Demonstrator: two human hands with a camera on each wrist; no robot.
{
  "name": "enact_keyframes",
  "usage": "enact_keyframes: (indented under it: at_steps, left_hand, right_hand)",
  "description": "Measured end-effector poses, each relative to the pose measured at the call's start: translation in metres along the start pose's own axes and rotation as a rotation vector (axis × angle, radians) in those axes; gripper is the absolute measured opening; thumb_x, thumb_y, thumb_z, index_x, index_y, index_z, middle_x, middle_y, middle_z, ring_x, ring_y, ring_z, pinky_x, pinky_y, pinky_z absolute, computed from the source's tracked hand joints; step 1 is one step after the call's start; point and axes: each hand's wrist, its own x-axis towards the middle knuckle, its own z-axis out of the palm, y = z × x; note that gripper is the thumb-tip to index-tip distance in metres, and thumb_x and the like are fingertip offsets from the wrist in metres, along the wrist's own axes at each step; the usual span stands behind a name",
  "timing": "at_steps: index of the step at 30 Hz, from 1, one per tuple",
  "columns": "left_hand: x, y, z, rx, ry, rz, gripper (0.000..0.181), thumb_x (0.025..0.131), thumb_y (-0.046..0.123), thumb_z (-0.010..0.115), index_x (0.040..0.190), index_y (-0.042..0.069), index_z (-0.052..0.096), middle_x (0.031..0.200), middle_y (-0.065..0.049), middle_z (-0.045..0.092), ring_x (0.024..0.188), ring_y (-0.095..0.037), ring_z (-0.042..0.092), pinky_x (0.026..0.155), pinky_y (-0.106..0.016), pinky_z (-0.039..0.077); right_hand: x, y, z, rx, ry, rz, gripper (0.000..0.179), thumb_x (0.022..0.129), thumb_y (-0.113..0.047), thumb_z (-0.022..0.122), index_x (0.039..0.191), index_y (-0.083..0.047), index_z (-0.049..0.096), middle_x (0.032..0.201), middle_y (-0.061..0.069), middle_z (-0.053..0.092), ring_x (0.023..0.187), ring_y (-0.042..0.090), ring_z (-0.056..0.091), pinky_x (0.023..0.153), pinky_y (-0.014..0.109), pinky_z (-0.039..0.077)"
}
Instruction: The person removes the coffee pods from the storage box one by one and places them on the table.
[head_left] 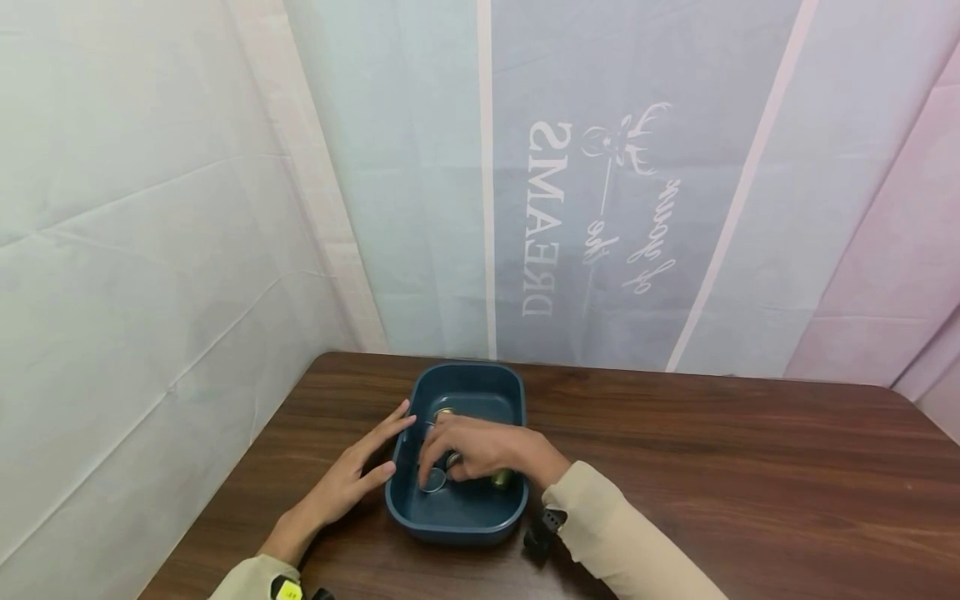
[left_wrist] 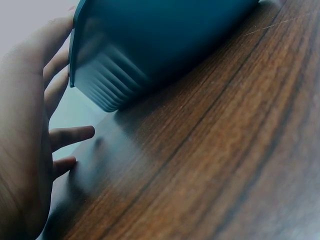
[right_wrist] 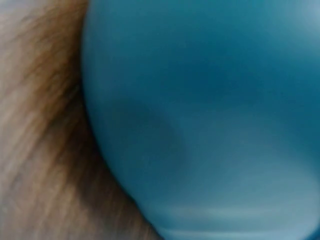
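Smooth plastic-looking bin (head_left: 455,531), faintly glossy wood-grain table (head_left: 712,467), creased cloth backdrop (head_left: 420,208)

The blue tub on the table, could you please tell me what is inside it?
Inside the blue tub, small things show around the right hand: a clear round piece, a partly hidden round piece, a gold-edged piece and a greenish piece. The hand covers anything directly beneath it.
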Motion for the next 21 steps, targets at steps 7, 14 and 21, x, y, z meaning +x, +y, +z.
enact_keyframes:
  at_steps: [7,14,21]
  left_hand:
    - [0.0004,0.0026,-0.0009,-0.006,-0.007,-0.021,0.057,0.097,0.007,0.049,0.151,0.013,0.030,0.159,-0.007,0.014,0.143,-0.027,0.020,0.100,-0.066,0.027]
    - [0.0010,0.0041,-0.0016,-0.009,-0.007,-0.023,0.056,0.098,0.007,0.048,0.151,0.012,0.030,0.159,-0.010,0.014,0.143,-0.027,0.020,0.099,-0.067,0.026]
    - [0.0004,0.0019,-0.0005,-0.004,-0.012,-0.029,0.056,0.098,0.007,0.048,0.151,0.013,0.030,0.159,-0.007,0.014,0.143,-0.026,0.020,0.100,-0.065,0.027]
  right_hand:
    - [0.0010,-0.0028,0.0004,-0.078,0.016,0.046,0.032,0.082,-0.021,0.077,0.112,-0.032,0.071,0.108,-0.019,0.061,0.083,0.004,0.042,0.070,0.015,0.036]
    - [0.0029,-0.0047,0.0035,-0.177,-0.002,0.067,0.032,0.084,-0.027,0.074,0.115,-0.033,0.070,0.113,-0.018,0.061,0.096,0.000,0.047,0.081,0.015,0.041]
    - [0.0027,-0.0053,0.0042,-0.225,0.001,0.063,0.027,0.083,-0.030,0.075,0.110,-0.032,0.072,0.110,-0.022,0.064,0.084,0.000,0.044,0.068,0.013,0.037]
